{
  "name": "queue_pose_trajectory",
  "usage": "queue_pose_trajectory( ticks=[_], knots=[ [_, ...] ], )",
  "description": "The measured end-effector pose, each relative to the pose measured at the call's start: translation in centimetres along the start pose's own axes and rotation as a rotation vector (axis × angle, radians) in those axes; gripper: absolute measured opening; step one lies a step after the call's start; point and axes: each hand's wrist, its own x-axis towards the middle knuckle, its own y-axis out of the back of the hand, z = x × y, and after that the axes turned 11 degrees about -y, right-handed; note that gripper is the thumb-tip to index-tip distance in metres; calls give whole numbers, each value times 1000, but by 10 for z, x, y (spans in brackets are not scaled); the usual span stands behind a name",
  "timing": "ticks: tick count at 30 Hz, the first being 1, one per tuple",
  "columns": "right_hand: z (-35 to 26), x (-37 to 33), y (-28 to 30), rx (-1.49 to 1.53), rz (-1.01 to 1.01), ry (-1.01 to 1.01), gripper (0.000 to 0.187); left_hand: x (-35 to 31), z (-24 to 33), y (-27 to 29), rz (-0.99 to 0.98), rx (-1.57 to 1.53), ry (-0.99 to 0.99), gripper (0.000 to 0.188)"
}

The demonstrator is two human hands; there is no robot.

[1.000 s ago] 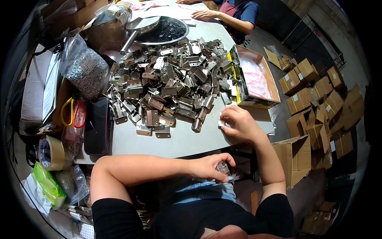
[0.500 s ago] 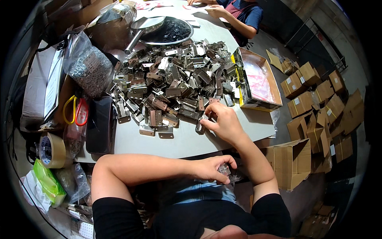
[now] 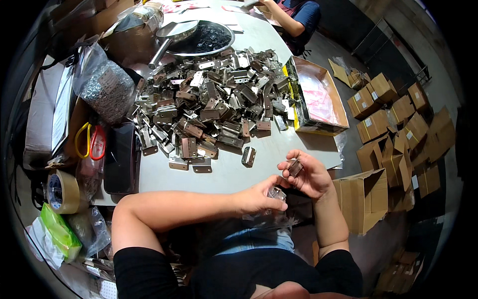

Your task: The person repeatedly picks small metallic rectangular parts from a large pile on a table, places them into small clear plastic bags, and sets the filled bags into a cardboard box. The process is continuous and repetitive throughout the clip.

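Observation:
Between the fingertips of my right hand [image 3: 314, 178] is a small dark metal bracket [image 3: 295, 168], tilted above the table's near edge. Just left of it and lower, my left hand [image 3: 260, 198] is closed around a clear plastic bag [image 3: 277, 195], which bulges with shiny pieces. The bag's loose end hangs toward my lap. A single bracket [image 3: 248, 156] lies apart on the table, in front of a wide heap of metal brackets [image 3: 209, 107] with screw holes.
Right of the heap stands an open box [image 3: 321, 99] of plastic bags. A steel bowl [image 3: 204, 40] of dark parts is behind it, with a metal scoop [image 3: 174, 32]. Leftward are a phone [image 3: 119, 159], scissors [image 3: 97, 142] and a bag of screws [image 3: 107, 84]. Cartons [image 3: 361, 199] crowd the right floor.
My right hand has drawn back from the heap's near edge toward my left hand, bringing a bracket. My left hand with the bag has risen slightly.

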Motion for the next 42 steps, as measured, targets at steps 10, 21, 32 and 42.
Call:
queue_pose_trajectory(
  ticks=[10, 21, 32, 42],
  knots=[
    [24, -26, -47, -911, 399, 294, 16, -1, 1, -1, 18, -2, -113, 65],
    [29, -25, -54, -1238, 487, 433, 16, 1, 0, -3, -15, 30, -230, 64],
    [20, -33, -47, -1449, 208, 495, 15, -5, 23, -8, -28, -161, -186, 80],
    [10, -22, -60, -1713, 329, 889, 20, 7, 30, 5, 227, 954, -649, 57]
  ],
)
